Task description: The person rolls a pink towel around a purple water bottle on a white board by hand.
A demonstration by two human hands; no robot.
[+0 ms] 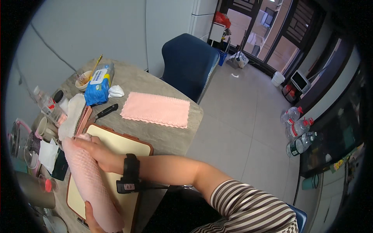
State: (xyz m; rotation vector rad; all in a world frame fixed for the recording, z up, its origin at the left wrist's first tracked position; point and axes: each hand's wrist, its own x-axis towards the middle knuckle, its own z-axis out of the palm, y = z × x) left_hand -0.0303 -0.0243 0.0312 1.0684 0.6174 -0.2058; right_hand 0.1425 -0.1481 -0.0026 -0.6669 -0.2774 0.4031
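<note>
A long pink roll of textured cloth, seemingly a rolled towel [87, 176], lies slantwise over a cream cutting board [120, 145] with a brown rim. Its far end is gripped by my right hand [99, 153], whose thumb and fingers close around it. Near the lower edge, my left hand [92, 218] holds the roll's near end from the side; most of its fingers are hidden. Beyond the board, a folded pink cloth [155, 109] with scalloped edges lies flat on the table. A black-handled knife [105, 112] rests beside the board's far corner.
Along the table's left stand a blue wipes pack [97, 91], a bowl [82, 80], a clear bottle [50, 106], a mug [46, 127] and a tissue box [59, 166]. A blue chair [188, 64] is at the far side. Several large bottles [299, 130] stand on the floor.
</note>
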